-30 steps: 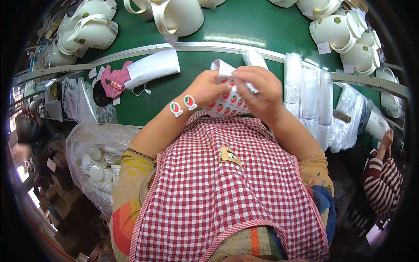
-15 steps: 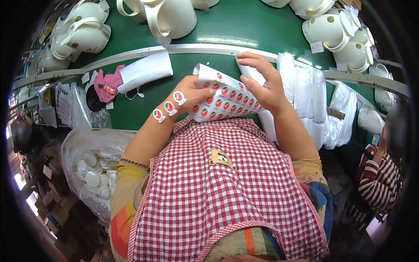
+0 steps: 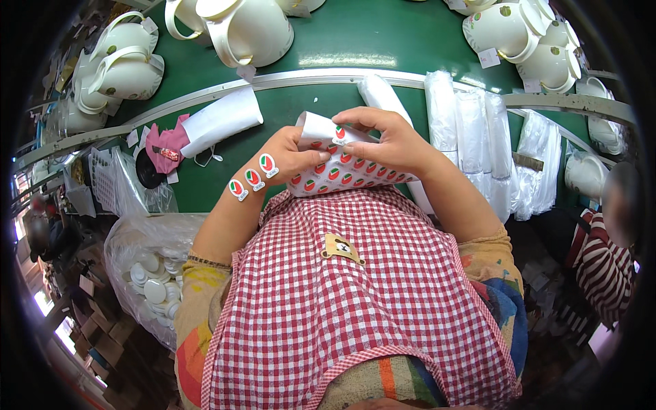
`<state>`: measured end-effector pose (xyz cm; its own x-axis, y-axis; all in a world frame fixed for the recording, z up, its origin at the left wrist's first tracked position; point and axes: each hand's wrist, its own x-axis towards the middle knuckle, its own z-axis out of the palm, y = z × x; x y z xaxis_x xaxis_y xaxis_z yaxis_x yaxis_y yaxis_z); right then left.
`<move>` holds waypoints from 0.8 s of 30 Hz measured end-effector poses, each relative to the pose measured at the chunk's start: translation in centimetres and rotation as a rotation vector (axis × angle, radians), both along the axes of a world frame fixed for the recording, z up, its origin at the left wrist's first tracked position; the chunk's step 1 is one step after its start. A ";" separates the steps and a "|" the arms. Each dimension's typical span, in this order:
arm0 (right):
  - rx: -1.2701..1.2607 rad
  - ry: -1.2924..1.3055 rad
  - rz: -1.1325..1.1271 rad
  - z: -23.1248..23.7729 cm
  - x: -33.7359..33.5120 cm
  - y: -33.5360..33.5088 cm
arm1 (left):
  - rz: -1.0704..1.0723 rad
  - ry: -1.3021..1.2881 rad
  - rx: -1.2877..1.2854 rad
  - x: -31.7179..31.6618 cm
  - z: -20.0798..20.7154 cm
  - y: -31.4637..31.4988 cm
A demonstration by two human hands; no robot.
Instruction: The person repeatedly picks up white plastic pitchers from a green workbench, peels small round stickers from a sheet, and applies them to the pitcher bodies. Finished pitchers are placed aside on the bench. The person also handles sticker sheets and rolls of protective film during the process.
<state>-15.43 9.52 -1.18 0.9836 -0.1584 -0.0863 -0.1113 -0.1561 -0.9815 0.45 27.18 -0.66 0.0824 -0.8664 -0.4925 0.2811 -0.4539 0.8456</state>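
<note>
The left hand (image 3: 290,154) is gripping the near edge of a curled sheet of round red-and-green stickers (image 3: 342,171), thumb on top, holding it just above the checked apron (image 3: 355,301) at the picture's centre. The right hand (image 3: 389,140) is pinching one sticker (image 3: 339,133) at the sheet's upper curl between thumb and forefinger, at about 12 o'clock from the sheet's middle. Three more loose stickers (image 3: 253,179) are sitting on the left wrist, toward 9 o'clock.

The risk, as I judge it, is that the pinched sticker is folding onto itself or tearing as it comes off the backing, since the sheet is curling and held only along one side; the wrist stickers could also be brushing off against the apron.

At 8 o'clock a clear plastic bag (image 3: 137,239) is holding many small white round caps (image 3: 152,287). At 2 o'clock, stacked clear plastic bags (image 3: 471,130) are lying on the green conveyor belt (image 3: 383,34); I cannot tell what is in them. White plastic kettle bodies (image 3: 253,27) are standing at 11 and 1 o'clock, well apart from the hands.
</note>
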 end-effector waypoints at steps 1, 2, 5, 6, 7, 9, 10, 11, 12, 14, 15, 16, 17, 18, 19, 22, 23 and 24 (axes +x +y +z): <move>-0.013 0.027 0.007 0.1 0.0 0.1 | -0.011 -0.028 0.008 -0.1 0.2 -0.1; -0.005 0.026 -0.015 0.2 0.0 0.3 | -0.022 -0.057 0.017 -0.2 0.3 -0.1; -0.018 0.011 -0.063 0.5 -0.1 0.8 | 0.023 -0.001 -0.070 0.5 -0.2 0.4; -0.049 -0.001 -0.067 0.4 -0.1 1.0 | 0.056 0.058 -0.084 0.9 -0.3 0.4; -0.080 -0.014 -0.070 0.3 -0.1 1.1 | 0.097 0.038 -0.157 0.9 -0.3 0.1; -0.169 -0.061 -0.109 0.2 0.0 1.3 | 0.098 -0.048 -0.056 0.7 -0.4 -0.5; -0.213 -0.085 -0.128 0.2 0.0 1.4 | 0.099 -0.093 -0.006 0.5 -0.3 -0.8; -0.356 -0.185 -0.218 0.1 0.2 1.4 | 0.157 -0.117 -0.014 -0.2 0.0 -0.9; -0.501 -0.284 -0.309 0.0 0.3 1.2 | 0.203 -0.132 -0.006 -0.6 0.2 -1.0; -0.533 -0.297 -0.397 0.1 0.1 1.3 | 0.295 -0.163 0.009 -1.1 0.4 -1.1; -0.419 -0.208 -0.396 0.7 -0.4 1.8 | 0.314 -0.199 -0.004 -1.1 -0.2 -1.1; -0.306 -0.120 -0.393 0.9 -0.7 2.1 | 0.367 -0.177 -0.022 -1.3 -0.5 -1.1; -0.218 -0.097 -0.389 0.6 -0.4 2.6 | 0.419 -0.155 -0.040 -1.7 -0.7 -1.2; -0.163 -0.028 -0.388 0.0 -0.2 2.7 | 0.468 -0.132 -0.061 -2.0 -0.8 -1.4; -0.108 0.040 -0.386 -0.7 -0.1 2.8 | 0.501 -0.081 -0.082 -2.2 -0.9 -1.5; 0.021 0.097 -0.404 -2.1 0.2 3.1 | 0.591 0.007 -0.079 -3.3 -1.1 -1.8; 0.056 0.087 -0.410 -2.6 0.3 3.1 | 0.570 0.025 -0.076 -3.3 -1.5 -1.7; 0.088 0.075 -0.416 -2.9 0.4 3.1 | 0.580 0.022 -0.074 -3.3 -1.9 -1.6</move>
